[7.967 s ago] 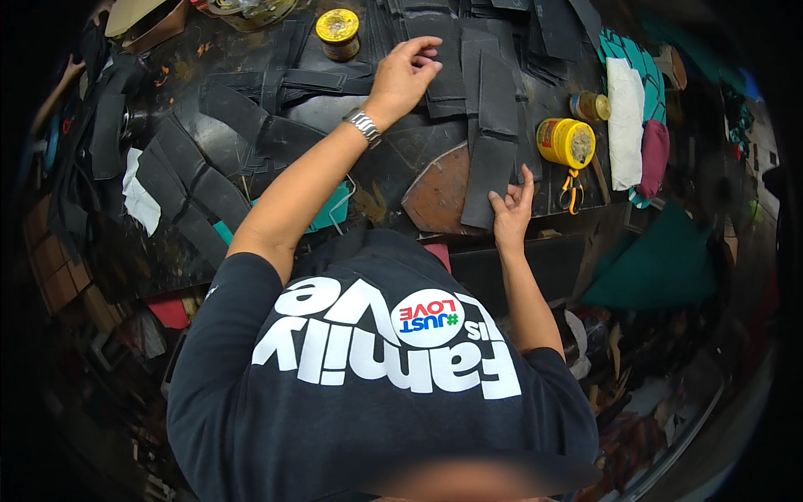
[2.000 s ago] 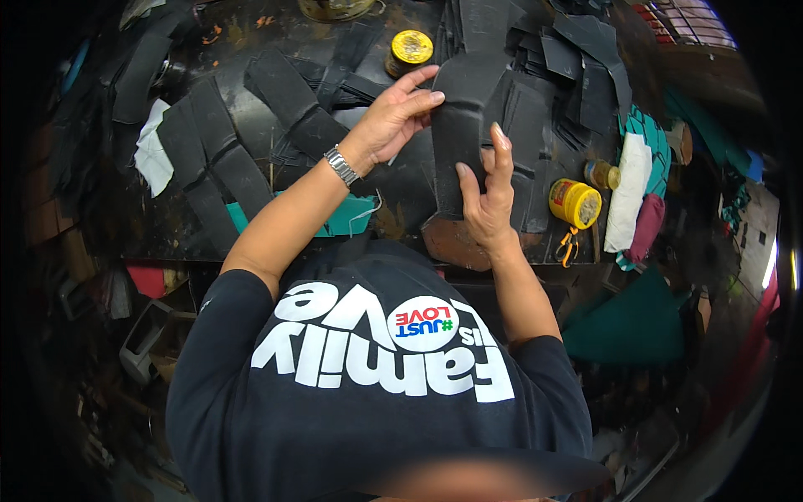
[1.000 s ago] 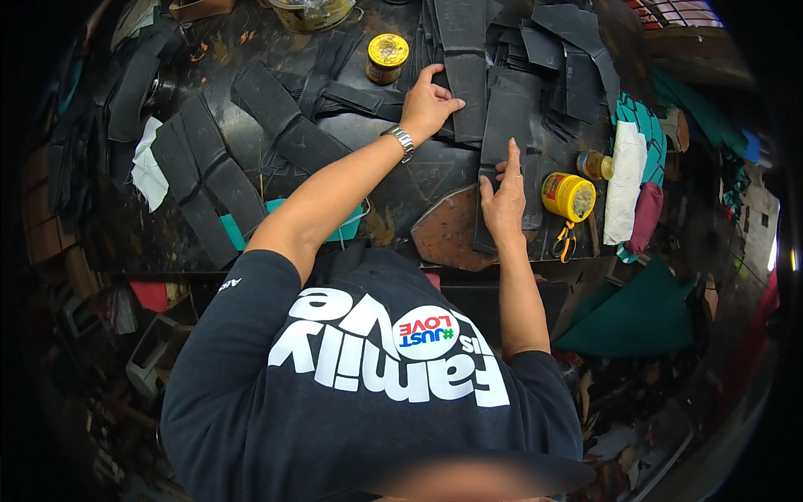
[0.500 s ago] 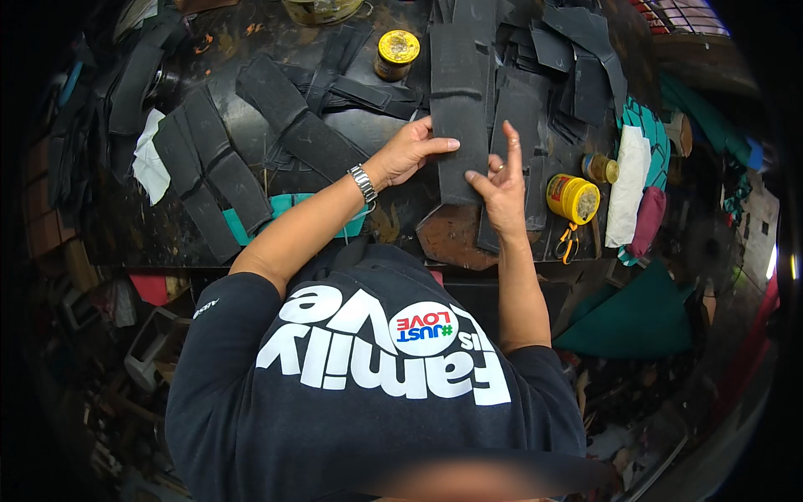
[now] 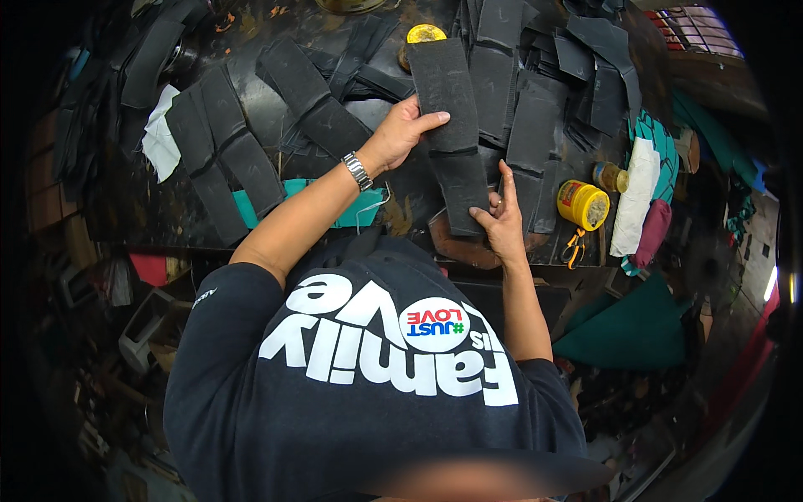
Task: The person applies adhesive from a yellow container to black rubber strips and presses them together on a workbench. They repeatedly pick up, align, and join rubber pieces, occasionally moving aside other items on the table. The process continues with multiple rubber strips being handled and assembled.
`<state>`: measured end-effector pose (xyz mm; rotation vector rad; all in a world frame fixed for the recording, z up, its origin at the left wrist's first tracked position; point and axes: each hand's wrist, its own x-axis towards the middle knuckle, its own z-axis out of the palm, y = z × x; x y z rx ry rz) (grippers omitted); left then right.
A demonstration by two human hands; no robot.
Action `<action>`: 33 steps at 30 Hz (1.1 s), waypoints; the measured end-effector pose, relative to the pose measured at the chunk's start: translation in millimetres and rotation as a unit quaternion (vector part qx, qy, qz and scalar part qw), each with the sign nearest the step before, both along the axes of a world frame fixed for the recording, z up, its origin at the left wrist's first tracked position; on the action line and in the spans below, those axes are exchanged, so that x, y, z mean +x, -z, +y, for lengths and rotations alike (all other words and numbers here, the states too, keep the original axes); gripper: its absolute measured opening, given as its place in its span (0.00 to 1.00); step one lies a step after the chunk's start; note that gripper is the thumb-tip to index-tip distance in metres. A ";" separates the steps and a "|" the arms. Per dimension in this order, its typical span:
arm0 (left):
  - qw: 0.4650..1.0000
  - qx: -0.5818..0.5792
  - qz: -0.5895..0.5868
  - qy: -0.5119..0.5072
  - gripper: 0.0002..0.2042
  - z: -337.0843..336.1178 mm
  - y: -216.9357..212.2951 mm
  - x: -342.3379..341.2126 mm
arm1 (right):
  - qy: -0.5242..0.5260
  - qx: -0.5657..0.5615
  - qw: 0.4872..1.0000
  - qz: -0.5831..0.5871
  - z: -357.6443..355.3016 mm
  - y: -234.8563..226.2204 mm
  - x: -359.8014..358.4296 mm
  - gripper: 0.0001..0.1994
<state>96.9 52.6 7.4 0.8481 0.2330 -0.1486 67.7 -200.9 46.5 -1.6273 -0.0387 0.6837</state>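
A long black sheet piece with a crosswise seam or fold hangs between my two hands, tilted slightly. My left hand grips its left edge, thumb lying across the front and fingers behind. Its lower end is held by my right hand, thumb on the near corner and index finger stretched upward. Beyond it lies a stack of similar black pieces, with another black piece to the right. Under the sheet's lower end, a brown board shows at the table's edge.
More black pieces spread across the dark table's left side. A yellow-lidded can is partly covered by the sheet. At right stand a yellow jar, a small jar and orange-handled scissors. Green fabric lies near my left forearm.
The black sheet has moved up and left, away from the stack behind it, and now partly covers the yellow-lidded can. My left hand sits a little higher along its edge.
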 end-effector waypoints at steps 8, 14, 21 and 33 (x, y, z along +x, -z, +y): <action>0.997 -0.009 0.042 0.065 0.15 2.0 -1.5 5.3 | 0.039 -0.004 0.999 0.021 -17.3 -8.7 -2.6 0.48; 0.995 0.053 0.008 0.088 0.14 -14.7 1.5 18.1 | 0.093 0.024 0.995 0.006 -35.2 -8.3 -7.0 0.47; 0.993 0.077 -0.009 0.094 0.11 -37.1 9.3 31.9 | 0.122 -0.004 0.993 -0.002 -58.8 -3.7 -13.0 0.46; 0.996 0.069 0.003 0.064 0.16 -56.0 21.0 43.6 | 0.117 0.055 0.992 -0.012 -78.7 -19.3 -17.1 0.47</action>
